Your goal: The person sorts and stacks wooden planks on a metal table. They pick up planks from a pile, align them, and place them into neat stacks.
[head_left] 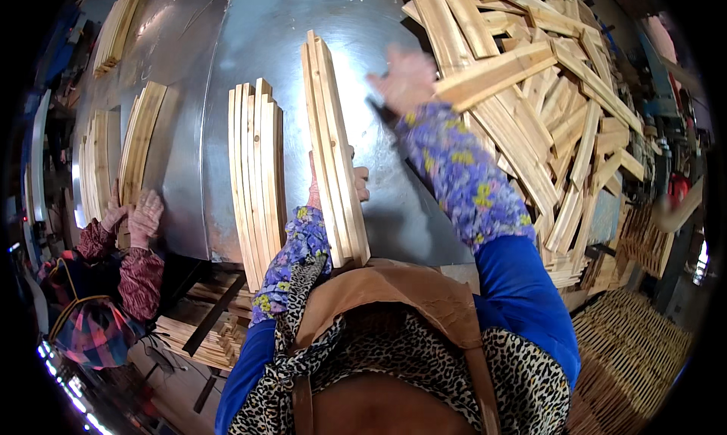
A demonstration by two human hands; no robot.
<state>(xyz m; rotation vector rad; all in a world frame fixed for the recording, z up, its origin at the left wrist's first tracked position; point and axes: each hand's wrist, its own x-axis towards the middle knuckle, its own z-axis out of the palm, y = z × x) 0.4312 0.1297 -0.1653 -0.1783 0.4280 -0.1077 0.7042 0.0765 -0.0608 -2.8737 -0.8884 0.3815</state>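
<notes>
My left hand [362,185] is wrapped round a bundle of long pale wooden slats [330,143], gripping it from beneath with fingers showing at the right side. The bundle points away from me, its near end close to my brown apron [386,291]. My right hand [409,79], blurred by motion, is open with fingers apart, at the left edge of a large heap of loose slats [560,132]. One slat [500,73] lies across the heap beside that wrist. Left of my left arm, another row of slats [254,170] lies side by side on the metal table [257,34].
At the left, a co-worker's two hands [142,217] rest by a slat stack [141,140], with another stack [95,162] beside it. A further stack [119,30] lies at the far left. Stacked wood [201,336] sits below the table; more slats [636,352] are piled at lower right.
</notes>
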